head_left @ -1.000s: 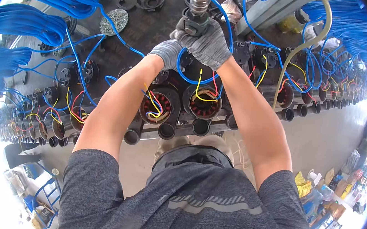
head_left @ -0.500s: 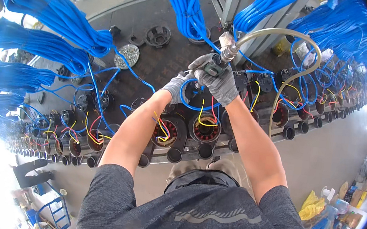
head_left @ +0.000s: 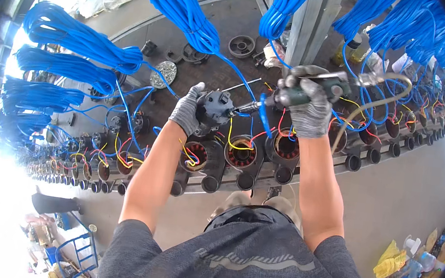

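My left hand, in a grey knit glove, grips a dark grey motor end cap and holds it above the row of motor housings. My right hand, gloved the same way, is wrapped around an air screwdriver lying sideways. Its shaft points left and the tip meets the right face of the end cap; exact contact is hard to make out. A blue loop or disc crosses the shaft. Below sits an open motor housing with copper windings and red, yellow and blue wires.
Similar housings line the bench edge both ways. Blue cable bundles hang overhead, and a metal post stands behind. A pale air hose loops at right. On the dark bench rest a dish of screws and round castings.
My hands were close together around the screwdriver; now they are apart. The right has moved right, tilting the screwdriver sideways, and the end cap shows plainly in my left hand. The view has shifted.
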Action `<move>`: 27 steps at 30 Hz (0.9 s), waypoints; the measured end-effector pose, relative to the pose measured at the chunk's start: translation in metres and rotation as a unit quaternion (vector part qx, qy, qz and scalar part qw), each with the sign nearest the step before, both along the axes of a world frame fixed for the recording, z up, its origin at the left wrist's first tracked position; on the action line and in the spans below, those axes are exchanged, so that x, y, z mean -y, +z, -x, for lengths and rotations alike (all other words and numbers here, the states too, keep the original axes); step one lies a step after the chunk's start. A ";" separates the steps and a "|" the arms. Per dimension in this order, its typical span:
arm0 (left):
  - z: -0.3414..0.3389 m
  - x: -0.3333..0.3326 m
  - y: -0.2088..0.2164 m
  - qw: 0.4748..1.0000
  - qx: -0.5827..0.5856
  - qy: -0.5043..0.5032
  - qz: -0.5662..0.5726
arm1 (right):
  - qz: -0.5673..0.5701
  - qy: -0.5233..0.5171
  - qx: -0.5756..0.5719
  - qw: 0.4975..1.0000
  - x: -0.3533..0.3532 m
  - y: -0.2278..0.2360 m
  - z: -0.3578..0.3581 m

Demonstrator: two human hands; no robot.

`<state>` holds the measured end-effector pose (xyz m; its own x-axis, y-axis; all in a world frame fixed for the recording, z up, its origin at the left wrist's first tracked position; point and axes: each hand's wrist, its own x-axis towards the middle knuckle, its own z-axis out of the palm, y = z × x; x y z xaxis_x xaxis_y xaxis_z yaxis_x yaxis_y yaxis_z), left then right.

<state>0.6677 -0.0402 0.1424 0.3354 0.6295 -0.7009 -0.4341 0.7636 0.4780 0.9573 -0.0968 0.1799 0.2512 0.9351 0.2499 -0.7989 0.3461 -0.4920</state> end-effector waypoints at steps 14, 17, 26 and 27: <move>-0.065 0.149 0.128 0.883 -0.265 0.169 -0.349 | -0.065 0.012 -0.183 0.981 0.085 0.029 -0.056; -0.075 0.162 0.133 0.870 -0.269 0.178 -0.373 | -0.051 0.012 -0.188 0.981 0.089 0.027 -0.063; -0.087 0.188 0.134 0.822 -0.294 0.173 -0.455 | -0.034 0.005 -0.199 0.979 0.115 0.050 -0.067; -0.087 0.191 0.135 0.823 -0.303 0.180 -0.446 | -0.022 -0.006 -0.185 0.982 0.118 0.051 -0.067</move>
